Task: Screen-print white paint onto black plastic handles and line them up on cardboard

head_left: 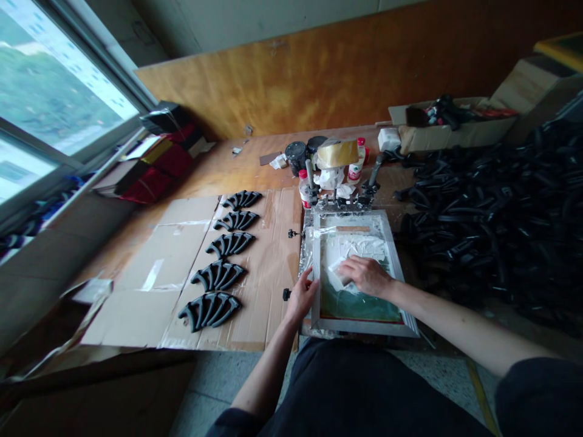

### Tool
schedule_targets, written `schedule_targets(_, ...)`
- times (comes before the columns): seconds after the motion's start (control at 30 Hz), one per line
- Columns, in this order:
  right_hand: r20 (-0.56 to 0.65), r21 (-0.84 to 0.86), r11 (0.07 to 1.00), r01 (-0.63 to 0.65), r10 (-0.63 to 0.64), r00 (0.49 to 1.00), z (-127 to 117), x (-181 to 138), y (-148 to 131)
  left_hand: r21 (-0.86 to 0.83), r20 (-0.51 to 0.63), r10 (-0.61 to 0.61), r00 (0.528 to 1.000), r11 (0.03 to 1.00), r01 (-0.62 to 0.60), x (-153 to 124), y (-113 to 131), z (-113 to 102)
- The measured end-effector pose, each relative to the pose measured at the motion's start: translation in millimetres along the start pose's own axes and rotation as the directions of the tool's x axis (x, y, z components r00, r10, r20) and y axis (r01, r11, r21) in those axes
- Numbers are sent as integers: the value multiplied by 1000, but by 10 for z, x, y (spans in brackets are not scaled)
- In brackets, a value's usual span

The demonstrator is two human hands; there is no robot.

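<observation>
A metal-framed printing screen (401, 285) lies flat in front of me, its mesh smeared with white ink. My right hand (368, 274) rests on the mesh, fingers closed on a small white squeegee (337, 275). My left hand (300, 297) grips the frame's left edge. Left of the screen, several black curved plastic parts (210, 308) lie in a column on flattened cardboard (136, 303).
Ink jars (296, 155), bottles, a roll of tape (337, 152) and crumpled paper stand behind the screen by its hinge clamps. A big heap of black plastic parts (496, 206) fills the right side. A cardboard box (450, 130) sits at the back right, a window on the left.
</observation>
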State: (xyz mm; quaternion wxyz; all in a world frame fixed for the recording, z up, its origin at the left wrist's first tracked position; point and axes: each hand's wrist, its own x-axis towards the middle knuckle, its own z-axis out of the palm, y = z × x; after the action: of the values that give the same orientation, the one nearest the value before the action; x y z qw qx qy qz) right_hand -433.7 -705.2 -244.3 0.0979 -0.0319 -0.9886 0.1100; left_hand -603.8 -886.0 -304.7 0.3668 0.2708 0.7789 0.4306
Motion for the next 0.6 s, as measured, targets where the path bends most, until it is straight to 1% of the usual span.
schedule_targets(0.07,-7,5,998,61,-61,998,65,-106,-38,-32,-7,-17,1000,999,17,2,2,11)
schedule_targets(0.1,2,27,997,74,-74,997,76,-142,-49,-46,-7,-25,1000,999,25,4,5,15)
schedule_targets(0.13,11,54,997,62,-63,998,68,-147,-50,-61,-3,-32,999,998,32,5,12,15)
schedule_targets(0.2,-3,100,995,-29,30,1000,-8,-27,-17,-97,12,-35,999,995,35,-6,50,-6)
schedule_targets(0.27,-60,128,980,-153,162,985,-161,232,78,-152,37,-15,999,988,21,-47,142,-67)
schedule_targets(0.33,-133,143,953,-265,284,950,-380,496,257,-230,72,12,997,973,5,-120,308,-167)
schedule_targets(0.37,-167,155,938,-311,335,927,-507,577,386,-274,88,24,996,962,1,-163,421,-225)
schedule_targets(0.4,-201,180,917,-357,389,899,-636,605,539,-317,94,34,995,948,-2,-205,554,-284)
schedule_targets(0.43,-240,219,887,-407,453,858,-756,574,711,-356,84,47,995,934,-14,-239,705,-341)
schedule_targets(0.47,-281,271,845,-461,527,802,-855,485,891,-389,61,68,996,920,-39,-259,869,-391)
schedule_targets(0.5,-317,329,788,-521,612,725,-922,352,1065,-419,17,107,994,903,-91,-262,1042,-434)
schedule_targets(0.53,-341,374,718,-587,695,632,-945,190,1215,-445,-42,162,986,881,-164,-244,1219,-468)
schedule_targets(0.57,-347,394,654,-646,757,554,-917,19,1324,-464,-101,222,970,852,-243,-207,1393,-494)
schedule_targets(0.6,-324,397,610,-685,792,517,-837,-141,1381,-479,-147,277,950,820,-313,-154,1555,-511)
